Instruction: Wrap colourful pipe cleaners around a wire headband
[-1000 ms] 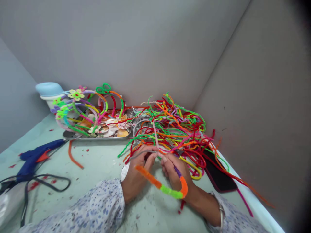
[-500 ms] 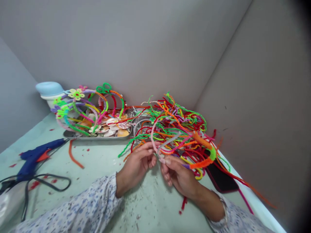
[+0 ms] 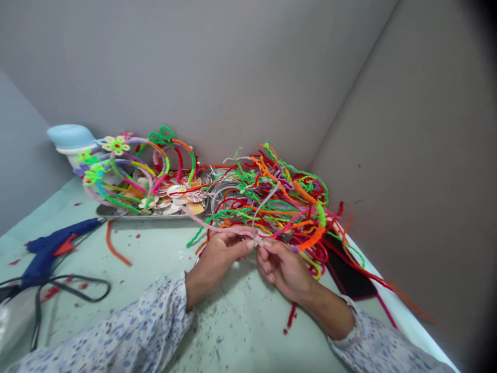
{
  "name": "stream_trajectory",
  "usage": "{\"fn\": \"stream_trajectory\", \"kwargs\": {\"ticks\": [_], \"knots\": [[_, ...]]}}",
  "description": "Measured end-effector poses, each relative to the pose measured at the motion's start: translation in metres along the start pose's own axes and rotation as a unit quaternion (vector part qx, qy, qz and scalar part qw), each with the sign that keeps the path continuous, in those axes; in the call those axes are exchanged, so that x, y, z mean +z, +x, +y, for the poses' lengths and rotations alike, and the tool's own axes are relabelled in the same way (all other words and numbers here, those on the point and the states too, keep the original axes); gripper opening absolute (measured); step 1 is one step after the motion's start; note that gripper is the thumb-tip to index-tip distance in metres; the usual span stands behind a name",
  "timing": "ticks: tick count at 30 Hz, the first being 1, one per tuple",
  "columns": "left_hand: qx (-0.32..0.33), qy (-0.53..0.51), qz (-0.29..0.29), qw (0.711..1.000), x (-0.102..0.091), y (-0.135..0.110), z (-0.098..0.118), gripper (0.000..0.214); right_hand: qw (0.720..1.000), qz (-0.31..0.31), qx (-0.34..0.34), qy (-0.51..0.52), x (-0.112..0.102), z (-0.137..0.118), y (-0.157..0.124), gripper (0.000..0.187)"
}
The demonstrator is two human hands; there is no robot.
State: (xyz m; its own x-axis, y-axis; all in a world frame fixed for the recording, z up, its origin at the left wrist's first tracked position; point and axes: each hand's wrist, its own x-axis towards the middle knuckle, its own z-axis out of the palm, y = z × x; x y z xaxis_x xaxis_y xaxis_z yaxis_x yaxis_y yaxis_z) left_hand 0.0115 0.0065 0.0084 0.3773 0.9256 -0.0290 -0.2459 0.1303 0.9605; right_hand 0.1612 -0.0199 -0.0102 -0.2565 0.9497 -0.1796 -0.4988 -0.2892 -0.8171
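My right hand pinches a curved headband between thumb and fingers. Its wrapped side is covered in orange, green and purple pipe cleaner and arcs out past the hand. Beyond my fingertips the band's bare grey end rises toward the back. A pink pipe cleaner meets the band at my fingertips, its free length stretching left over my left hand. That hand is closed, its thumb and forefinger gripping the pink pipe cleaner close to the band. The fingertips of both hands nearly touch.
Tangled pipe cleaners lie behind my hands beside metal-coloured hoops. A tray holds shells and finished headbands. On the left lies a blue glue gun with its cord; a dark phone lies at right.
The pink pipe cleaner, upright before, has swung down to the left. My left thumb and forefinger have closed on it beside the band. The headband has turned slightly in my right hand.
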Motion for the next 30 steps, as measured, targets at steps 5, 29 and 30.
{"fn": "stream_trajectory", "kwargs": {"ticks": [5, 29, 30], "knots": [[-0.002, 0.009, 0.002, 1.0, 0.0, 0.001, 0.0, 0.019, 1.0, 0.002, 0.017, -0.004, 0.002, 0.001, -0.001, 0.026], [-0.005, 0.059, 0.081, 0.995, 0.001, -0.004, -0.004, 0.013, 0.861, 0.116, -0.173, -0.465, 0.001, 0.016, -0.008, 0.027], [-0.008, 0.05, 0.09, 0.995, 0.002, -0.005, -0.003, 0.013, 0.837, 0.12, -0.189, -0.5, 0.002, 0.015, -0.009, 0.026]]}}
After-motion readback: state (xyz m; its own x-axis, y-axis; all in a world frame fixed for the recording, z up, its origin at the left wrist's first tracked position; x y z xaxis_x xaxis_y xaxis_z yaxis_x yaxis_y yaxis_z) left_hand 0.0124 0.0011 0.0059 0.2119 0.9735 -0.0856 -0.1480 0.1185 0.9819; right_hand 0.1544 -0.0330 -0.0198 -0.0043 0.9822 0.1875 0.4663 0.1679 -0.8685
